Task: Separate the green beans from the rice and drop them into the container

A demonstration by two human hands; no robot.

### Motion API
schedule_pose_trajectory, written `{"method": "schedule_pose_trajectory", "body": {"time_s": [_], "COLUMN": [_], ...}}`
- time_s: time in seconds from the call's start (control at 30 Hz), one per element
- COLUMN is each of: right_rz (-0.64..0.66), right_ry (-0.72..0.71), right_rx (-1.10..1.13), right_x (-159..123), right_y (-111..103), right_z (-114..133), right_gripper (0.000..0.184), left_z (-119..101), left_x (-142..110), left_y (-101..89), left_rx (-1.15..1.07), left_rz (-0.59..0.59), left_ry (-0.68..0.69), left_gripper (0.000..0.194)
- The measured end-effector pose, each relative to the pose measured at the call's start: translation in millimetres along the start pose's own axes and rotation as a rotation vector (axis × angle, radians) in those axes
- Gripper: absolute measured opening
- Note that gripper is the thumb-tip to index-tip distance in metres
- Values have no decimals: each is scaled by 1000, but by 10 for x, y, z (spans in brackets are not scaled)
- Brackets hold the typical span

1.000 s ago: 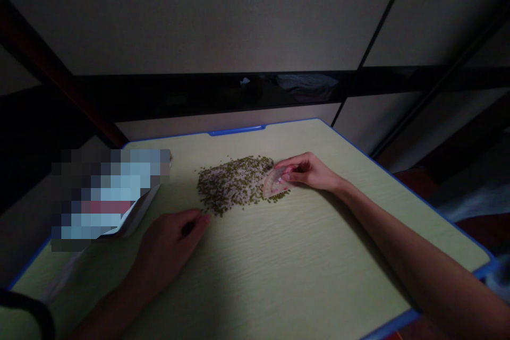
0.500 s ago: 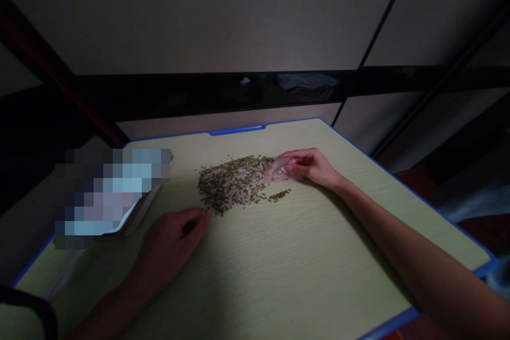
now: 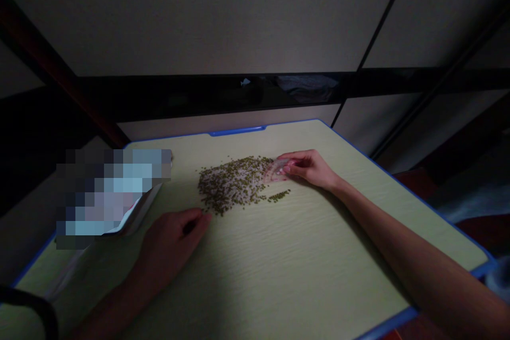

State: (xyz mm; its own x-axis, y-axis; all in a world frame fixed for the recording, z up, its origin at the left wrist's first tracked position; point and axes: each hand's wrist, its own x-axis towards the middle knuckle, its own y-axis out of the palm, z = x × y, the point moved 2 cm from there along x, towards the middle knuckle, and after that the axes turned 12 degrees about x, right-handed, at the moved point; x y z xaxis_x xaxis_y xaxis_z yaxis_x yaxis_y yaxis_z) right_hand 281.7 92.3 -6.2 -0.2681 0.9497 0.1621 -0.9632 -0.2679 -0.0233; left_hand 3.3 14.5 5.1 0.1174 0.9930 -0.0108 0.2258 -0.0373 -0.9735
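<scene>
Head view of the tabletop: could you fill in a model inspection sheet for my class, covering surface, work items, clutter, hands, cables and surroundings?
Surface: pale yellow-green table with blue edging.
Work items: a spread pile of mixed green and whitish grains; a short strip of green grains near its right end; a see-through curved plate at the pile's right edge.
Clutter: a tilted, bright-faced object at left, blurred out.
Hands: right hand pinches the plate; left hand is by the pile's near left edge, its grip unclear.
Cables: none certain; a black curved piece at lower left is unidentified.
Surroundings: pale panels with a dark band, behind the table.
</scene>
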Motion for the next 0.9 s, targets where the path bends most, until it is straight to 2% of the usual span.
{"method": "schedule_pose_trajectory", "body": {"time_s": [0.37, 0.9], "right_rz": [19, 27], "right_ry": [9, 0], "right_rx": [-10, -28], "right_x": [-16, 14], "right_y": [7, 47], "right_z": [10, -19], "right_gripper": [31, 36], "left_z": [10, -15], "left_x": [-9, 0], "left_y": [6, -5], "left_rx": [-8, 4], "left_rz": [-11, 11], "left_ry": [-4, -21], "left_gripper": [35, 34]}}
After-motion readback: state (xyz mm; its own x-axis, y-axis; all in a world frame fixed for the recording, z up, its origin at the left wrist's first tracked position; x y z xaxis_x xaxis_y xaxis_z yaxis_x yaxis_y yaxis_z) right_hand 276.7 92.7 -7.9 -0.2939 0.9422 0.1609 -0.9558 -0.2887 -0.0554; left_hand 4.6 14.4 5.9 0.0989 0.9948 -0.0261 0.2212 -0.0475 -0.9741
